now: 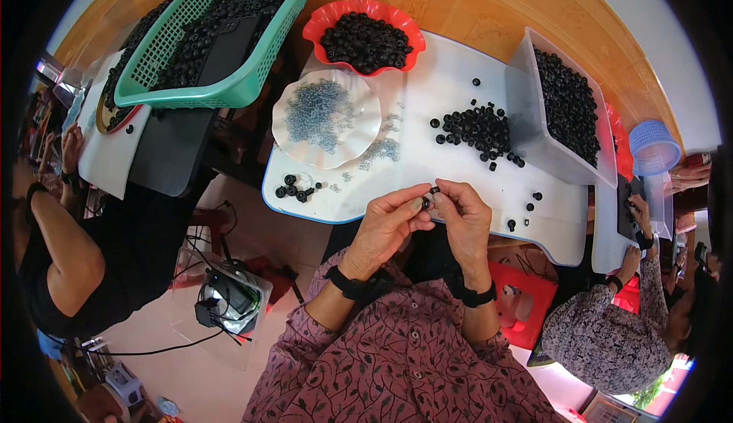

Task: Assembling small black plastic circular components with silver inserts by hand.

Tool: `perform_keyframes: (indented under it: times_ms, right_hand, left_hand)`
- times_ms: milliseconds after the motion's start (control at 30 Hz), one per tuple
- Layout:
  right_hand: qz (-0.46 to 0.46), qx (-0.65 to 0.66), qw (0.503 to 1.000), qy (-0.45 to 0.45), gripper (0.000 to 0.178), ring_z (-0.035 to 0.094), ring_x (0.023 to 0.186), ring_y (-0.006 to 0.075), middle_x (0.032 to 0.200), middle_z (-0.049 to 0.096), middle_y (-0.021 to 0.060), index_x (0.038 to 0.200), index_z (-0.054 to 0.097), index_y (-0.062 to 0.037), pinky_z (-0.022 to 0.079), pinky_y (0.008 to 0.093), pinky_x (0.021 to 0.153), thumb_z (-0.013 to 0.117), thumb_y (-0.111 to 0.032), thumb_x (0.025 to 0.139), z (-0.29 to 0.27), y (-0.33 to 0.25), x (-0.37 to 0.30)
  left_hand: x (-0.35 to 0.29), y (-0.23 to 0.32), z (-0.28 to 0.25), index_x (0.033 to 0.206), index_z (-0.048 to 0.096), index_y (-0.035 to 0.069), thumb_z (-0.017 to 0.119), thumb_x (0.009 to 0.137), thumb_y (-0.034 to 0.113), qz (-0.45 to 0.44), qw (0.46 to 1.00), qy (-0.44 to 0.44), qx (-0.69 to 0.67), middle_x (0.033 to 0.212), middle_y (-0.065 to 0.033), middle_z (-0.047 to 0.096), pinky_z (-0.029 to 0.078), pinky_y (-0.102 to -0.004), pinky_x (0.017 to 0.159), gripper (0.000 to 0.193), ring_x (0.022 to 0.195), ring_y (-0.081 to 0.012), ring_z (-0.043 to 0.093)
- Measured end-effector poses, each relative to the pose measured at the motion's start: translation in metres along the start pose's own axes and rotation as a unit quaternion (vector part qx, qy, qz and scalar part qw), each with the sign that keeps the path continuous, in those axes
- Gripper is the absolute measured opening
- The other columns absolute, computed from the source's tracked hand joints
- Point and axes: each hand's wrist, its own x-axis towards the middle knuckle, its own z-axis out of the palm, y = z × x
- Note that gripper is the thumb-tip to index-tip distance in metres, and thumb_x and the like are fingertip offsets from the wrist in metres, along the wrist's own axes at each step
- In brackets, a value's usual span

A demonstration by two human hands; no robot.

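At the far left a co-worker's arm (57, 251) reaches up beside a tray. A green mesh basket (221, 33), rectangular and tilted, sits at the upper left, filled with black rings and a flat dark slab. Below it, on the floor, lies a small device with cables (229, 301). The white desk (450, 117), edged in blue, carries a white scalloped plate (327, 117) of small clear-grey pieces, some spilled just beside it to the right. Near the desk's front left corner lies a small cluster of black rings (296, 186). A red scalloped bowl (365, 37) heaped with black rings stands at the desk's far edge, behind the plate.

The left hand (385, 224) and right hand (460, 217) meet over the desk's near edge. Both sets of fingers are pinched on one small black ring (429, 196), held between thumb and forefinger tips of each hand, above the desk and not touching it.

Further right a loose pile of rings (477, 129) is scattered on the desk, with a few strays nearer the front. A clear rectangular tub (565, 110) full of black rings stands at the desk's right end. Beyond it is a small blue round basket (653, 146). At the lower right a second person in a patterned sleeve (611, 339) works at another white desk.
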Motion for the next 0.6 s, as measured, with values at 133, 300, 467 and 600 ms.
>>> perform_keyframes:
  times_ms: [133,300,467,600]
  right_hand:
    - [-0.007,0.010,1.000,-0.012,0.019,0.064,0.080,0.0097,0.092,0.068,0.0059,0.108,0.065,0.0026,0.052,0.0223,0.074,0.063,0.002,0.090,-0.002,0.001,0.000]
    - [0.057,0.104,0.992,-0.030,0.014,0.064,0.083,0.0094,0.091,0.068,0.0056,0.104,0.066,0.0022,0.052,0.0227,0.076,0.063,0.003,0.090,-0.002,-0.007,-0.002]
    - [0.071,0.138,0.987,-0.042,0.010,0.064,0.084,0.0099,0.092,0.068,0.0057,0.100,0.065,0.0021,0.051,0.0228,0.078,0.063,0.003,0.089,-0.004,-0.016,-0.006]
    - [0.061,0.158,0.985,-0.042,0.011,0.063,0.085,0.0104,0.094,0.067,0.0048,0.099,0.065,0.0020,0.050,0.0224,0.079,0.063,0.004,0.088,-0.005,-0.019,-0.009]
  left_hand:
    - [-0.001,-0.001,-0.002,0.128,0.057,-0.003,0.054,0.097,0.003,-0.003,1.000,0.000,-0.004,0.102,-0.0087,0.066,0.058,-0.0331,0.081,0.032,0.087,-0.0151,0.064]
    - [-0.001,0.001,-0.003,0.123,0.060,-0.004,0.054,0.097,0.003,-0.014,1.000,-0.008,-0.026,0.101,-0.0092,0.067,0.058,-0.0333,0.080,0.028,0.087,-0.0158,0.065]
    - [-0.003,0.002,0.000,0.122,0.059,-0.004,0.054,0.097,0.002,-0.026,0.997,-0.019,-0.072,0.100,-0.0097,0.067,0.058,-0.0329,0.081,0.027,0.088,-0.0157,0.065]
    - [-0.003,0.003,0.002,0.123,0.058,-0.004,0.054,0.096,0.002,-0.023,0.996,-0.029,-0.083,0.100,-0.0102,0.066,0.058,-0.0328,0.082,0.027,0.088,-0.0159,0.066]
